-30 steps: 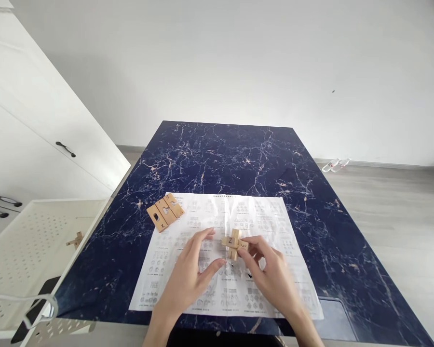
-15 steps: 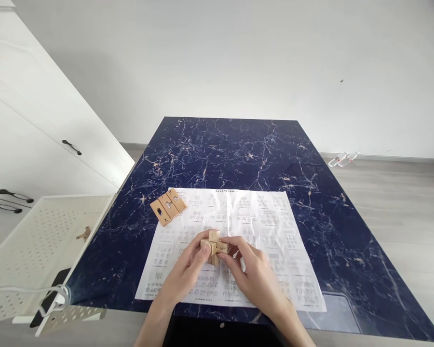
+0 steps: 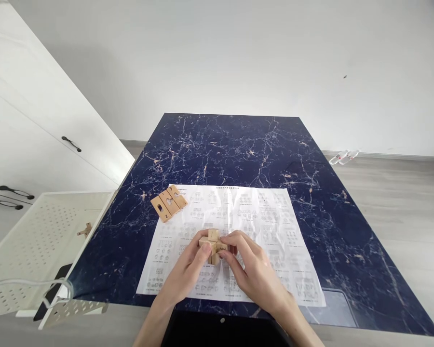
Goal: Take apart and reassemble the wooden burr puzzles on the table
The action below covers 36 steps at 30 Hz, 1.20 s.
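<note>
A wooden interlocking burr puzzle (image 3: 213,235) of pale square-ended bars is held low over the printed sheet (image 3: 278,226). My left hand (image 3: 188,265) is closed on its left side, thumb pressed on the near face of a bar. On the right, the thumb and forefinger of my right hand (image 3: 253,265) pinch a bar end (image 3: 223,246) marked with a dark numeral. The bars cross one another, with one end pointing up and another down toward me. My fingers hide the puzzle's outer ends.
Several flat notched wooden pieces (image 3: 168,203) with numerals lie side by side on the sheet's far left corner. Beneath is a dark blue marbled table (image 3: 231,149). At left stands a white perforated tray (image 3: 54,221) holding a small wooden piece (image 3: 84,230); a white cable (image 3: 25,281) crosses it.
The numbered bar end has turned a little between my right fingers. Both hands stay on the puzzle in nearly the same place, and the whole view has shifted slightly.
</note>
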Tool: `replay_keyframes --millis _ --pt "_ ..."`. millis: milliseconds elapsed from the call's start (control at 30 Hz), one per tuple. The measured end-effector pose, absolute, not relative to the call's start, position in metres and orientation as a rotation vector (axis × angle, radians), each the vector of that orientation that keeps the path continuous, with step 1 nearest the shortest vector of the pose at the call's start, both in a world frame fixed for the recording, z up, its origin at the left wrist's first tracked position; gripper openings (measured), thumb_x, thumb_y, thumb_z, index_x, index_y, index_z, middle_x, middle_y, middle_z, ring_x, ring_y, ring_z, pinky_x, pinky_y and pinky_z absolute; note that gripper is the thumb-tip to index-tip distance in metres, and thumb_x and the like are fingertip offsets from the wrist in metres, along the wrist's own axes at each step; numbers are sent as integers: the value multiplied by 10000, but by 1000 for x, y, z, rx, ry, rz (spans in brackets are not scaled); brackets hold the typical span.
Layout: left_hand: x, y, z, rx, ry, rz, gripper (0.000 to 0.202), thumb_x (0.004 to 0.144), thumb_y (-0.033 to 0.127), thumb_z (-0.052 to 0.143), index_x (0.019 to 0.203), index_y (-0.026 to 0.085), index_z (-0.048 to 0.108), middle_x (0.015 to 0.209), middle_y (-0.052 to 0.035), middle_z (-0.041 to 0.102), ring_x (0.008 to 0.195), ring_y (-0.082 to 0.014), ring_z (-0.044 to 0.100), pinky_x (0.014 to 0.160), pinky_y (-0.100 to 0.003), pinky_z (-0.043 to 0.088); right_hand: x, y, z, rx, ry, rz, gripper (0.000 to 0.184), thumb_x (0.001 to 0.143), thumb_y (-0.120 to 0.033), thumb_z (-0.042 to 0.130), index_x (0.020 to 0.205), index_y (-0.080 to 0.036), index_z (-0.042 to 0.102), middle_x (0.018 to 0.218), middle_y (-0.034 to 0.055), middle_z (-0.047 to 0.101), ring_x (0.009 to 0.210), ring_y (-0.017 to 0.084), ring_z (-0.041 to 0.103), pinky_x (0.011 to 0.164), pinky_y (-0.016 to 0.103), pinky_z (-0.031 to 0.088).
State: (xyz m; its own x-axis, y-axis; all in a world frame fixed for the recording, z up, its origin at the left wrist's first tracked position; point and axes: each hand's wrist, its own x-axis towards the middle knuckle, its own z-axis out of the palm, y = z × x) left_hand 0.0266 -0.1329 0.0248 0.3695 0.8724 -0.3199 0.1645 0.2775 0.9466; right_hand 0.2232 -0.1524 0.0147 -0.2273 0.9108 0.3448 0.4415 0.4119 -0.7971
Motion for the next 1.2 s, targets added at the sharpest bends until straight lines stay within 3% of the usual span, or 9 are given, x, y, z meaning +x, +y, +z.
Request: replay_keyframes --millis 167,400,600,800,967,1200 --pt "26 -135 23 1198 1145 678 609 1033 769 480 1293 269 712 1013 -75 696 919 -264 644 926 -428 564 223 -150 16 -1133 -1888 679 90 1155 -231 500 1233 -241 545 1009 62 690 824 204 689 680 310 575" --pt "22 -135 23 1223 1149 668 577 1038 741 501 1277 255 701 955 -65 665 897 -253 633 884 -402 568 219 -151 16 -1133 -1862 702 123 1147 -187 493 1247 -239 541 997 55 668 822 199 648 671 308 565" --pt "23 -135 21 1168 1166 667 514 1034 717 531 1047 242 726 929 -61 682 905 -260 639 871 -389 563 225 -151 15 -1069 -1929 692 177 1139 -145 505 1282 -243 539 1026 68 680 874 223 613 728 348 577" --pt "20 -129 11 1076 980 616 571 1071 714 455 1057 208 718 1010 -87 704 981 -276 647 950 -420 537 231 -141 20 -966 -2089 526 242 1115 -48 473 1261 -218 567 1075 93 685 911 227 598 761 357 584" --pt "17 -127 9 986 841 627 592 1087 702 440 997 173 691 932 -69 653 863 -227 603 873 -398 521 232 -137 23 -916 -2077 478 203 1120 -110 549 1299 -207 552 1035 86 710 876 226 629 743 357 590" --pt "17 -128 12 934 837 589 564 1051 759 478 994 211 602 913 -31 572 864 -213 559 915 -407 493 229 -142 16 -943 -2006 499 237 1119 -144 577 1335 -241 567 1054 87 746 922 244 701 775 386 617"
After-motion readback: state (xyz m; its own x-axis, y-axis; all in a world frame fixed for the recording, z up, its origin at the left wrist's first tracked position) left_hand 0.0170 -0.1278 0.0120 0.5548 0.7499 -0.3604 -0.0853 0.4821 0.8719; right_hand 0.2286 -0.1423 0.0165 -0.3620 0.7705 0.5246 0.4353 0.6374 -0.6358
